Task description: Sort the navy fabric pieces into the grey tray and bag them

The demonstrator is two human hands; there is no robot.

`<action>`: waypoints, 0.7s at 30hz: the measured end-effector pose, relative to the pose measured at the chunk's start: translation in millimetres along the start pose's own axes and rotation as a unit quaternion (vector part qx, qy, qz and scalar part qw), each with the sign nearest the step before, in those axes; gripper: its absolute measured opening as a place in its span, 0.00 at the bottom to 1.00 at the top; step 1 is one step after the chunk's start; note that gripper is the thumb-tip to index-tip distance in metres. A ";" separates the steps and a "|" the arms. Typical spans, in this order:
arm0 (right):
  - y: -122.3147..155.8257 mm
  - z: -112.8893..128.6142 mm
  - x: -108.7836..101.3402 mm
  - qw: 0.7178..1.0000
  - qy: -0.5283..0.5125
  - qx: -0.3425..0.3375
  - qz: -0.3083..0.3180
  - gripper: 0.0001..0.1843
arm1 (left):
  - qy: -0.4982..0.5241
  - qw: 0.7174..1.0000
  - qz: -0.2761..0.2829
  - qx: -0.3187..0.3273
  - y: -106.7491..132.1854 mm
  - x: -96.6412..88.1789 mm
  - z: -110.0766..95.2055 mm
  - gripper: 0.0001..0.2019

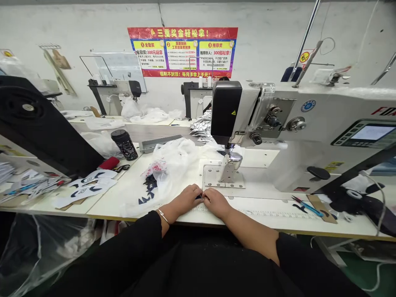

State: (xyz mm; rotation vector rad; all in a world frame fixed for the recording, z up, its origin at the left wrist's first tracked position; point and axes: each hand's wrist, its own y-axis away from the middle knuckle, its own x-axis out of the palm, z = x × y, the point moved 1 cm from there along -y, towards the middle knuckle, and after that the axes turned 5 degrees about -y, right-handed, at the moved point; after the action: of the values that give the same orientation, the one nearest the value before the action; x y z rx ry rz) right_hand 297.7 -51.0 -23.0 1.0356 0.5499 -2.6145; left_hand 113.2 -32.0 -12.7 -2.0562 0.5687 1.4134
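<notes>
My left hand and my right hand meet at the front of the table, just before the post bed of a sewing machine. Both are closed, fingertips pinched together on a small dark piece, probably fabric, mostly hidden by the fingers. Left of my left hand lies a crumpled white plastic bag, with dark cut pieces at its mouth. A ruler strip runs along the table edge beside my right hand.
A black patterned tumbler and white cut pieces stand and lie to the left, near another machine. Blue-handled snips lie at the right by a cardboard strip. The machine's head hangs above the post.
</notes>
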 end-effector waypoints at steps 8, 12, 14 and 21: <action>1.0 -1.9 -2.6 1.000 0.000 0.006 0.006 0.09 | -0.042 0.997 -0.001 -0.065 -10.7 1.8 9.5 0.06; 1.0 -1.6 -2.6 1.000 0.000 0.018 0.014 0.10 | -0.033 0.993 -0.007 -0.114 -14.9 5.1 12.7 0.07; 0.1 -1.2 -2.7 1.000 0.001 0.024 0.019 0.10 | -0.016 0.989 -0.015 -0.145 -19.0 5.1 15.7 0.09; -9.7 0.5 -0.6 0.997 0.031 0.057 0.034 0.09 | 0.113 0.956 -0.071 -0.261 -37.5 -9.8 40.4 0.14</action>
State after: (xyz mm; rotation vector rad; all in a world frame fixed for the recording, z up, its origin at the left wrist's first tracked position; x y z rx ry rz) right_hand 294.0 -42.5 -19.9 1.1530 0.3757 -2.5864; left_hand 105.5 23.0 -6.5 -2.6373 0.1295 1.3536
